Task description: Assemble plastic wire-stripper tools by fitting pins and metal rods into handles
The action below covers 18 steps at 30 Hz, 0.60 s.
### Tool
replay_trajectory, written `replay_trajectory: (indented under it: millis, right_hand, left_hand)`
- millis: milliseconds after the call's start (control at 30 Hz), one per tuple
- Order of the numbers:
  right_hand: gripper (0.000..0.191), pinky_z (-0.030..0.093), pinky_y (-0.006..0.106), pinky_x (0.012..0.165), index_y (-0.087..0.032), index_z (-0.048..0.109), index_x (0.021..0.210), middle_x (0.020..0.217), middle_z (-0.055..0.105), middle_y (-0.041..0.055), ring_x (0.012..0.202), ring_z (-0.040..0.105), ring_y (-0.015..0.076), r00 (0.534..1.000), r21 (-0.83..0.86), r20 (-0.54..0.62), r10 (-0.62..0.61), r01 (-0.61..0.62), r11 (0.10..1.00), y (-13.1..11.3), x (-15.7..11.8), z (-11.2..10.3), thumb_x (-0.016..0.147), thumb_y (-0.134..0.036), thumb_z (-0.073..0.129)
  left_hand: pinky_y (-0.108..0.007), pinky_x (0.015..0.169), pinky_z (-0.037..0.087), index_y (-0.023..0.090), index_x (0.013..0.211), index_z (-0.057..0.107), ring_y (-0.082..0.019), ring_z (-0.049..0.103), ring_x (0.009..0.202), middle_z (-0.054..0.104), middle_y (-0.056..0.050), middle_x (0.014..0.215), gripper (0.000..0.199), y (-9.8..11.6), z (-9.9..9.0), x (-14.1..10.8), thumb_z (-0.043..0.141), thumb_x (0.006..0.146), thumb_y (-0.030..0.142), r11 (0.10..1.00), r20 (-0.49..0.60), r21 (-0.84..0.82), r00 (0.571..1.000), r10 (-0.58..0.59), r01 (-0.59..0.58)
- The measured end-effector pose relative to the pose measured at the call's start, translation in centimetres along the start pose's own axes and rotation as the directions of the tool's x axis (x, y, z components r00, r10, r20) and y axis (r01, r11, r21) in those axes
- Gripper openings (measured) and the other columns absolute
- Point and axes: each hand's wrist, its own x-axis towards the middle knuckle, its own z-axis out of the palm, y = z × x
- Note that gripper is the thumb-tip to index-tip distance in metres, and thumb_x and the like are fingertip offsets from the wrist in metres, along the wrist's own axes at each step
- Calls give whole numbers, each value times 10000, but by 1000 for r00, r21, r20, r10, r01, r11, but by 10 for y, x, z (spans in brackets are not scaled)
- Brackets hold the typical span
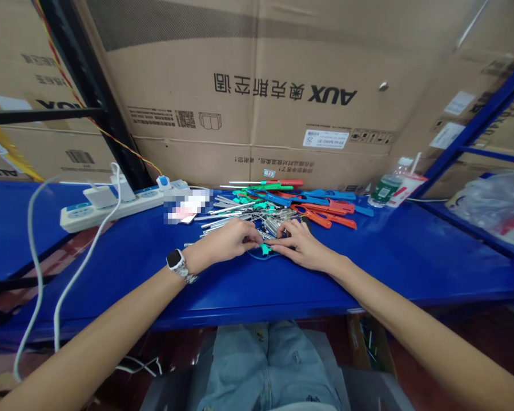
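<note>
Over the front of a pile of parts, my two hands meet at a small green plastic piece (pixel 265 249). My left hand (pixel 240 235), with a watch on its wrist, has its fingers curled and their tips at the left of this piece. From the right, my right hand (pixel 302 244) pinches at it with thumb and fingers. Behind them lie several thin silvery metal rods (pixel 227 216), mixed with more green pieces. To the right of the rods, blue plastic handles (pixel 321 197) and orange plastic handles (pixel 325 216) with oval openings are heaped. My fingers partly hide the held piece.
The blue table (pixel 368 262) carries a power strip (pixel 111 208) with white cables at left, and a partly blurred flat item (pixel 192 205). A water bottle (pixel 388 185) and a cup with a straw (pixel 406 188) stand back right. A large cardboard box (pixel 257 120) rises behind.
</note>
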Motion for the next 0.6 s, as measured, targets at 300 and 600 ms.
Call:
replay_trajectory:
  millis: [300,600]
  right_hand:
    - [268,449,410,873,-194,710,1058,967,640,71,956,580,245,982,-19,-181,51,-55,998,-37,16,5,908,-417,715]
    - [85,463,313,729,-156,732,887,813,617,43,764,583,179,978,78,-173,119,-107,991,-44,19,11,881,-143,648]
  left_hand:
    - [-270,726,493,162,887,746,-158,678,763,754,-49,863,115,1,0,1,641,868,121,997,-12,-73,999,-35,34]
    - [-329,817,495,185,991,743,-203,616,909,622,-70,1025,122,13,-6,-19,658,928,246,987,-5,142,997,72,-71]
